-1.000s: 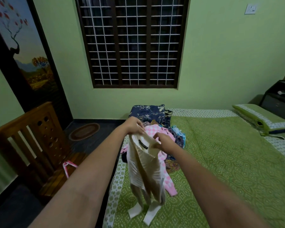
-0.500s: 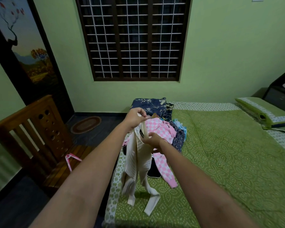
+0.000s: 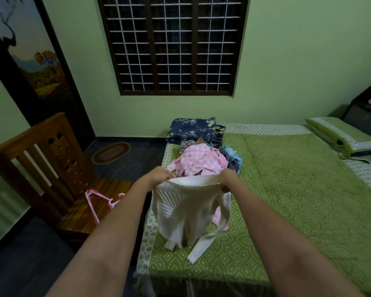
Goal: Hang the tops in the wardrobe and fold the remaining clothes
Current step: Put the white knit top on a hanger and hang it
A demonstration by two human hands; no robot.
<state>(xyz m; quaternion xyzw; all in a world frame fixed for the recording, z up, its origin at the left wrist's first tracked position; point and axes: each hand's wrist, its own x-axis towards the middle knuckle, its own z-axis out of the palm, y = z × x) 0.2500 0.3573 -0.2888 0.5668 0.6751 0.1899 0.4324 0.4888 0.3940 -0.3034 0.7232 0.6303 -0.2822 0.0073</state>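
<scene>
1. Left hand (image 3: 159, 175) gripping one end of the cream knit top's (image 3: 186, 213) upper edge; right hand (image 3: 227, 179) gripping the other end.
2. Now drawn well apart, where half a second ago both sat close together on a bunched garment.
3. Top stretched flat and wide between them, hanging above the near corner of the bed (image 3: 287, 200), loose straps trailing onto the cover.
4. Probably readied for hanging: opened out, shape visible, neckline reachable.
5. Pink hangers (image 3: 103, 200) lying on the wooden chair (image 3: 51, 168), well left of the top.
6. Pile of clothes (image 3: 201, 159) beyond the hands, not yet sorted or folded.
</scene>
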